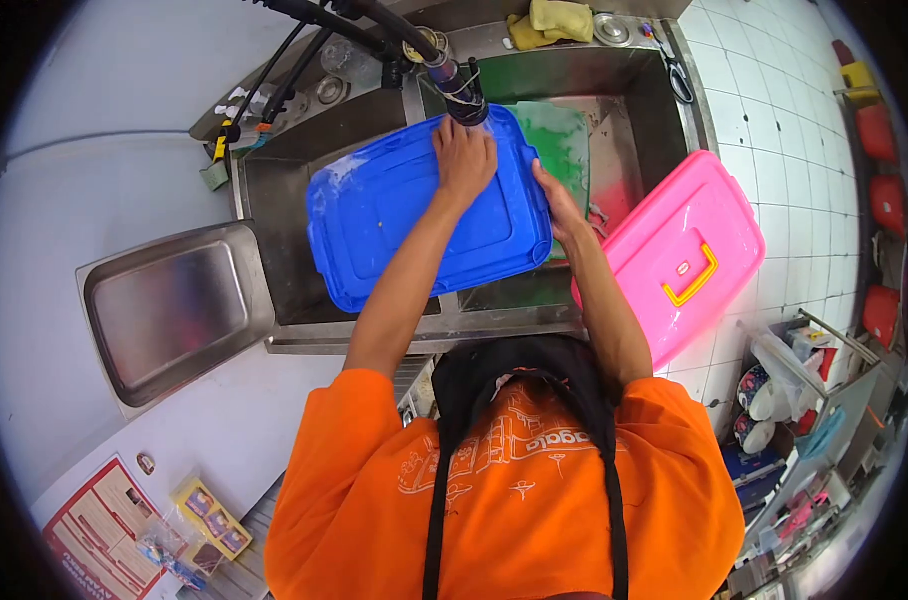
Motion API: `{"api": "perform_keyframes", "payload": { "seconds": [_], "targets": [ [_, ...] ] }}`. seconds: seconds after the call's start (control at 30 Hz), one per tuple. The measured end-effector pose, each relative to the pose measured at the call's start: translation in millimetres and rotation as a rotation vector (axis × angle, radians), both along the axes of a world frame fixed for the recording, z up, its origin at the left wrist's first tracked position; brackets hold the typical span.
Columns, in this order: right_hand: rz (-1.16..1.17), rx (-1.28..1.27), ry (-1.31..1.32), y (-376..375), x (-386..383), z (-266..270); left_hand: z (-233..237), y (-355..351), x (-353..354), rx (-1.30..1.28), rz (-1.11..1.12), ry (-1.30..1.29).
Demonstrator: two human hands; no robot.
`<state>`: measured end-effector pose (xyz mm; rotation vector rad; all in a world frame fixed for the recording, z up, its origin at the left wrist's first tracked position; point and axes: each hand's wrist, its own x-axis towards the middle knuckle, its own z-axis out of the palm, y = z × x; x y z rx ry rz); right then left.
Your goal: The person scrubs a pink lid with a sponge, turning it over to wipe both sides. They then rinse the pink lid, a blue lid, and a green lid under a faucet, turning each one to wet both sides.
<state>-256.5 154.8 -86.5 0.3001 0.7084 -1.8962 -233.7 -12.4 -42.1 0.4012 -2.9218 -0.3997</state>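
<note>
A blue plastic lid [374, 225] with white suds near its far left corner lies tilted over the double sink. My right hand [561, 203] grips its right edge, thumb on the rim and fingers mostly hidden beneath. Just below the black tap [462, 98], my left hand [464, 160] rests on the lid's far part with bent fingers pressed together. Whatever those fingers may hold is hidden. Behind the lid, a green flat plastic piece [564, 150] sits in the right basin. A pink lid [654, 255] with a yellow handle leans by the sink's right side, near my right forearm.
To the left stands a steel pan [169, 310]. Yellow cloths [559, 22] and scissors [680, 78] lie along the sink's back ledge. A cluttered rack [824, 400] is at the right. Papers and a yellow packet [212, 518] are at lower left.
</note>
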Motion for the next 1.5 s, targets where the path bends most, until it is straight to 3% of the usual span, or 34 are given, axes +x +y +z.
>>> {"api": "perform_keyframes", "payload": {
  "seconds": [0.07,0.13,0.2,0.27,0.33,0.43,0.53,0.6,0.67,0.77,0.87,0.97,1.1,1.17,1.2,1.3,1.37,1.4,1.5],
  "targets": [
    [0.023,-0.011,0.011,0,-1,-1,0,6,-7,-0.098,0.059,0.027],
    [-0.005,-0.062,-0.043,-2,-6,-1,-5,18,-10,-0.047,-0.059,0.185],
    [-0.059,-0.044,-0.028,5,-4,2,-7,27,5,0.045,-0.132,0.075],
    [-0.105,-0.026,-0.023,10,-3,1,-8,37,26,0.062,-0.471,0.044],
    [-0.132,-0.004,0.036,16,-4,1,7,48,41,0.113,-0.480,0.066],
    [-0.116,0.033,0.056,28,-6,-3,19,51,47,0.185,-0.856,-0.107],
    [-0.110,0.120,0.124,37,-8,13,19,48,34,0.205,-0.953,-0.070],
    [-0.125,0.123,0.107,44,-13,17,16,34,12,0.156,-0.924,-0.021],
    [-0.148,0.059,0.082,53,-11,11,6,17,-8,0.058,-0.481,0.156],
    [-0.145,0.129,0.048,68,-6,28,-3,-11,-33,0.289,-0.487,0.079],
    [-0.182,0.226,0.056,79,-4,44,-5,-11,-30,0.283,-0.473,0.236],
    [-0.270,0.253,0.174,97,-7,63,2,-38,-15,0.313,-0.333,0.116],
    [-0.283,0.307,0.308,97,-6,103,6,-33,-8,0.196,-0.374,0.204],
    [-0.287,0.315,0.316,102,-6,111,4,-29,-7,0.465,-0.173,0.350],
    [-0.290,0.321,0.320,104,-7,114,0,-32,-7,0.464,-0.169,0.354],
    [-0.309,0.355,0.409,112,-6,125,-16,-45,-13,0.281,-0.192,0.386],
    [-0.330,0.359,0.407,129,-8,131,-32,-65,-9,0.303,-0.125,0.148],
    [-0.351,0.365,0.401,136,-8,137,-30,-72,-3,0.305,-0.125,0.147],
    [-0.421,0.451,0.438,142,-6,146,-15,-74,4,-0.122,-0.197,0.095]
  ]
}}
